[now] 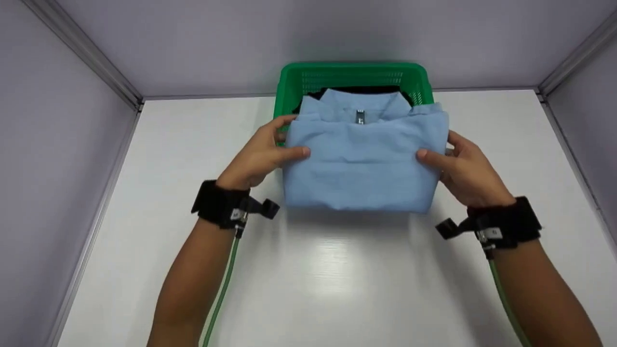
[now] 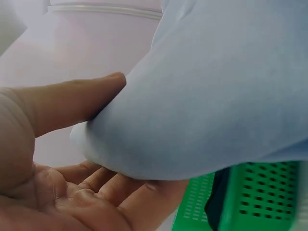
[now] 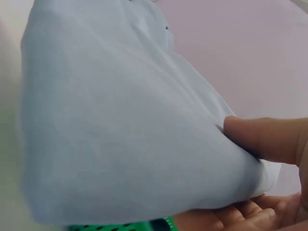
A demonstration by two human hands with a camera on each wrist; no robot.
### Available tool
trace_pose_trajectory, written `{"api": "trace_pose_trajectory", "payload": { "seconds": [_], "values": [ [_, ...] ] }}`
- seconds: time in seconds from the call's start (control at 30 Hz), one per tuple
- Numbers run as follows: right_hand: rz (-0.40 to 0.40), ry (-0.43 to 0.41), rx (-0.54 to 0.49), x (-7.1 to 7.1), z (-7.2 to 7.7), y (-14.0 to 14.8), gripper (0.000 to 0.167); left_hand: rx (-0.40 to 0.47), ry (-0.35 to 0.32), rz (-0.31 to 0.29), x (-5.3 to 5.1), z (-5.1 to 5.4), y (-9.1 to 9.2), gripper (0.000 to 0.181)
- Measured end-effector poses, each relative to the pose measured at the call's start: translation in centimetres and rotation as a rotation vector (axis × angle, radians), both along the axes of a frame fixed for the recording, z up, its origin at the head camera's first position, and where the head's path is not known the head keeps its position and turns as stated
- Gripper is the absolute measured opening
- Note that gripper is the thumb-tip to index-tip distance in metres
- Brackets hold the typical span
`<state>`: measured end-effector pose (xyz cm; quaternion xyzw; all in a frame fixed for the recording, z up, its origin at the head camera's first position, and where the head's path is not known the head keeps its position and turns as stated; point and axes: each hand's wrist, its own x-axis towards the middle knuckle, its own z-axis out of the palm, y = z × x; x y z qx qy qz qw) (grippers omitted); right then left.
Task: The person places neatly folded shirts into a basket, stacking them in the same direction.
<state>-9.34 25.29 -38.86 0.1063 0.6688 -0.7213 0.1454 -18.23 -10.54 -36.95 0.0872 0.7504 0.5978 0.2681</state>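
Note:
A folded light blue collared shirt [image 1: 361, 164] is held up in front of and partly over a green plastic basket [image 1: 352, 69]. My left hand [image 1: 262, 152] grips its left side, thumb on the front and fingers behind. On the other side my right hand [image 1: 470, 168] pinches the shirt the same way. In the left wrist view the thumb [image 2: 82, 98] presses into the blue cloth [image 2: 192, 96], with the fingers beneath it. The right wrist view shows the right thumb [image 3: 264, 137] on the fabric [image 3: 120, 120]. Black cloth [image 1: 385, 89] shows inside the basket behind the collar.
The basket stands on a white table [image 1: 318, 289] against the back wall [image 1: 217, 48]. Grey panels rise at the left [image 1: 48, 144] and right. Black wrist straps with small cameras sit on both wrists, and green cables [image 1: 221, 294] run along the forearms.

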Motion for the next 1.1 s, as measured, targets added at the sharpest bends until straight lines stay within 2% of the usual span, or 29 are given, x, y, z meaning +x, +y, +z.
{"api": "trace_pose_trajectory", "payload": {
  "seconds": [0.1,0.17,0.3,0.5,0.67,0.77,0.93,1.03,1.1],
  "values": [
    [-0.031,-0.026,-0.02,-2.8,1.3,0.2,0.093,0.041,-0.05,0.052,-2.3,0.8,0.4,0.085],
    [-0.04,-0.036,-0.021,-4.2,1.9,0.1,0.093,0.067,-0.08,0.083,-3.4,1.0,0.5,0.084],
    [-0.032,-0.082,-0.003,-6.1,1.9,-0.3,0.093,0.082,-0.123,0.12,-4.3,0.5,0.5,0.083],
    [-0.014,-0.162,0.09,-6.6,0.2,-0.9,0.091,0.014,-0.137,0.135,-4.1,-1.7,1.3,0.08],
    [-0.027,-0.168,0.12,-6.1,-1.2,-1.5,0.085,-0.04,-0.127,0.148,-3.3,-3.1,1.8,0.079],
    [-0.012,-0.174,0.141,-5.8,-1.7,-1.8,0.084,-0.067,-0.134,0.135,-2.8,-3.4,1.9,0.081],
    [0.042,-0.204,0.167,-5.7,-2.0,-2.1,0.086,-0.156,-0.132,0.062,-2.6,-3.4,2.2,0.092],
    [0.067,-0.229,0.207,-5.7,-2.1,-2.1,0.089,-0.222,-0.106,0.036,-2.5,-3.5,2.1,0.1],
    [0.081,-0.214,0.261,-5.5,-2.3,-2.1,0.091,-0.259,-0.082,0.036,-2.4,-3.7,2.0,0.101]
  ]
}}
